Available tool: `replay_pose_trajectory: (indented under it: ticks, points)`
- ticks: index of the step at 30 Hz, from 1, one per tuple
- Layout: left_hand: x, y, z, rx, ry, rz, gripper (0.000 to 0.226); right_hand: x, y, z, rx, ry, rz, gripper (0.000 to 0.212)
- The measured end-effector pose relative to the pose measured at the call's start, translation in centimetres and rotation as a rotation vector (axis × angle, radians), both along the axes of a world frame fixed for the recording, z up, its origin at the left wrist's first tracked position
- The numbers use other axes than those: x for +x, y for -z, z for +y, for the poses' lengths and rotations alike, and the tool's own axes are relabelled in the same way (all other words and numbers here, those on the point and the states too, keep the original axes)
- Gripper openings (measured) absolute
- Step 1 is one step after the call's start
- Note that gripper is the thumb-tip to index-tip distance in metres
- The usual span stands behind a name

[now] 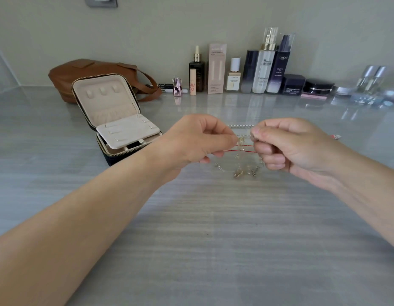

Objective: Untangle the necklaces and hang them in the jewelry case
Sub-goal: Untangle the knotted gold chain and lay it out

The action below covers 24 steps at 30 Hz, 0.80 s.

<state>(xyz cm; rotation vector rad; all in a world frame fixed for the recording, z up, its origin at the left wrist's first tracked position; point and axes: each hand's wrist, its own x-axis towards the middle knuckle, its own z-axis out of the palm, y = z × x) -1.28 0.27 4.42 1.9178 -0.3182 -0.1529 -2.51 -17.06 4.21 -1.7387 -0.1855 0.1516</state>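
A tangle of thin necklaces (243, 149) hangs between my two hands above the grey table: silver chains, a red cord and small gold pendants dangling near the surface. My left hand (198, 138) pinches the tangle from the left. From the right, my right hand (286, 144) pinches it with curled fingers. The jewelry case (116, 120) stands open to the left, dark outside and cream inside, its lid upright with three hooks and a pouch. No necklace hangs in it.
A brown leather bag (92, 71) lies behind the case. Several cosmetic bottles, a pink box (217, 67) and dark jars line the back wall. A small red-and-white item (335, 136) lies on the table (202, 228) right of my right hand.
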Motion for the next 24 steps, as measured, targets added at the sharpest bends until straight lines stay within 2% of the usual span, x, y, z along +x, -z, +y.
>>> replay_pose_trajectory:
  ticks: [8, 14, 17, 24]
  points:
    - [-0.13, -0.36, 0.01, -0.197, 0.023, 0.104, 0.015, -0.16, 0.11, -0.11, -0.021, -0.024, -0.026, 0.022]
    - [-0.09, -0.36, 0.17, -0.196, 0.022, 0.097, 0.014, -0.42, -0.12, -0.09, -0.039, -0.04, -0.034, 0.028]
    - [-0.01, -0.26, 0.16, -0.195, 0.01, 0.105, 0.016, -0.28, -0.05, -0.22, -0.038, -0.02, -0.056, 0.023]
    - [0.03, -0.26, 0.08, -0.355, 0.023, 0.198, 0.015, -0.15, 0.13, -0.21, -0.087, -0.017, -0.076, 0.017]
